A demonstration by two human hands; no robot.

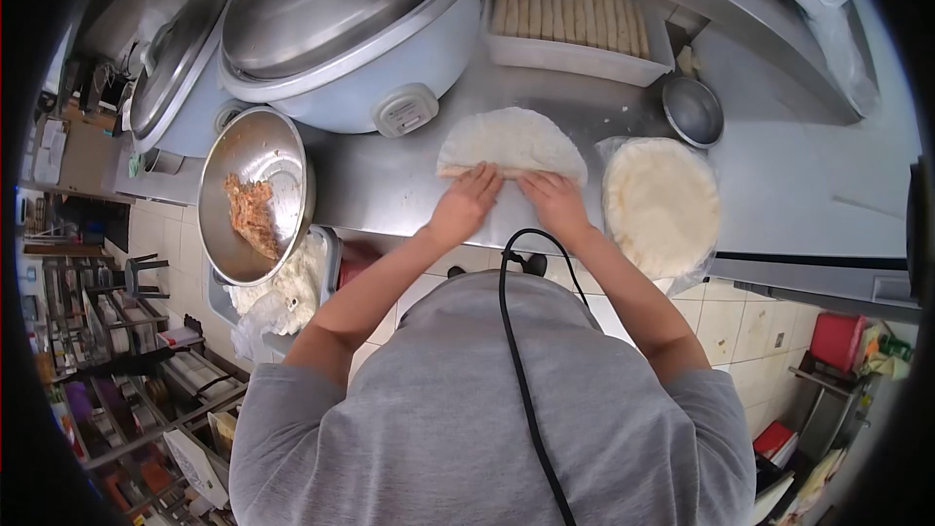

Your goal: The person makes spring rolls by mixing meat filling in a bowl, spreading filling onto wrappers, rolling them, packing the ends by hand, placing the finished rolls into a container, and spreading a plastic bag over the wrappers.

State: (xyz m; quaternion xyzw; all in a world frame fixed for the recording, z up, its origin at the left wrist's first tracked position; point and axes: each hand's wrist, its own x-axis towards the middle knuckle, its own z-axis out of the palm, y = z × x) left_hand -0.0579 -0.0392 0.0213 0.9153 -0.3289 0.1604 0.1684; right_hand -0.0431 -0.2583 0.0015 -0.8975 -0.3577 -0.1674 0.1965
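Note:
A pale, round spring roll wrapper (514, 139) lies on the steel counter, its near edge turned over into a thin roll. My left hand (469, 203) grips the left part of that rolled edge with its fingertips. On the right part, my right hand (553, 201) holds the same roll, fingers bent over it. The two hands are a short gap apart. To the right, close to my right hand, sits a stack of round wrappers (662, 206) on clear plastic. Left of my hands, a steel bowl (297, 151) holds orange-brown minced filling (251, 214). Thumbs are mostly hidden.
At the back, a white tray (584, 58) holds a row of finished rolls (570, 15). Two large lidded cookers (341, 88) stand back left. A small metal bowl (693, 112) is at the right. Below the filling bowl is a tub (292, 292) with white contents. A black cable (516, 351) hangs before me.

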